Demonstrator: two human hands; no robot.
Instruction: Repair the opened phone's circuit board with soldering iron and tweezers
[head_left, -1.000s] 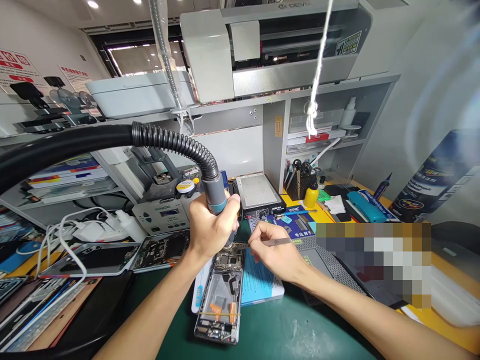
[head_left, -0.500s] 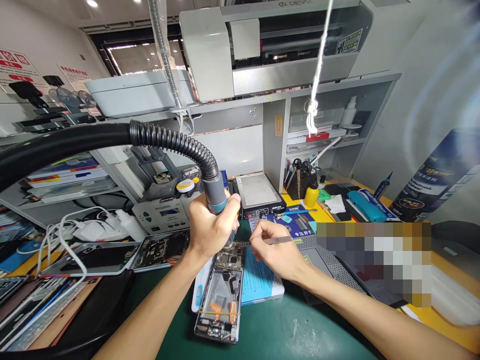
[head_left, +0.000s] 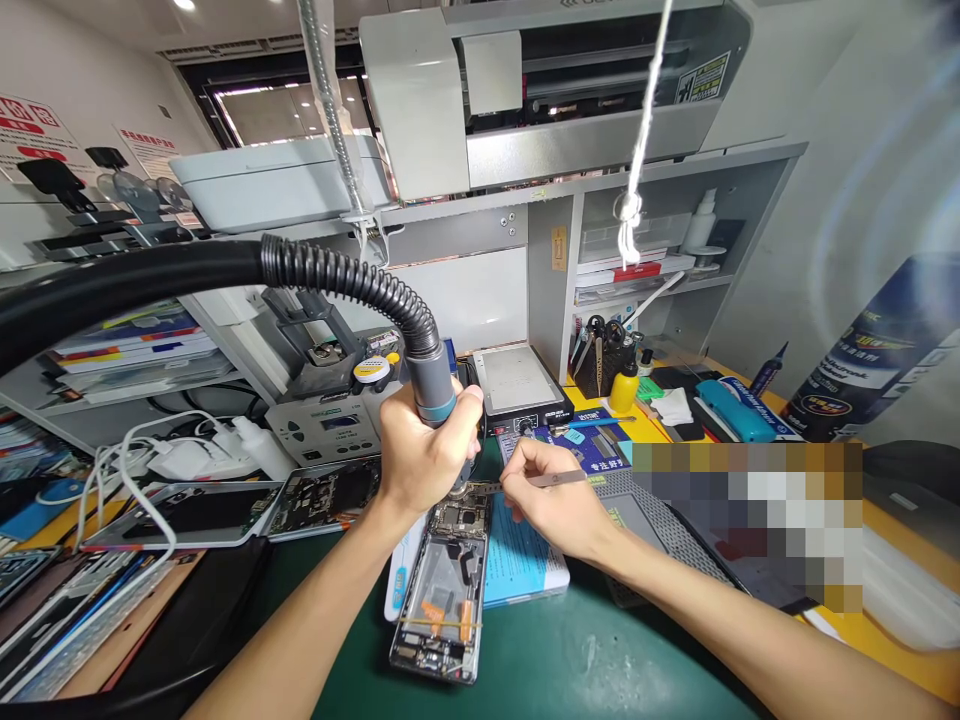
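Observation:
My left hand is wrapped round the grey handle of a hot air gun, whose nozzle points down at the top end of an opened phone. The phone's circuit board lies bare, and a rubber band crosses its lower part. In my right hand a pair of tweezers is pinched, the tips reaching left to the board beside the nozzle. Whether the tips grip anything is too small to tell. Beneath the phone lies a blue and white box.
A black hose with a spring sleeve arches in from the left. Behind my hands stand a control station and a flat heating plate. Opened devices lie to the left. A yellow bottle and a spray can stand right.
The camera view shifts very slightly. Both hands, the hot air gun and the tweezers keep nearly the same place over the phone.

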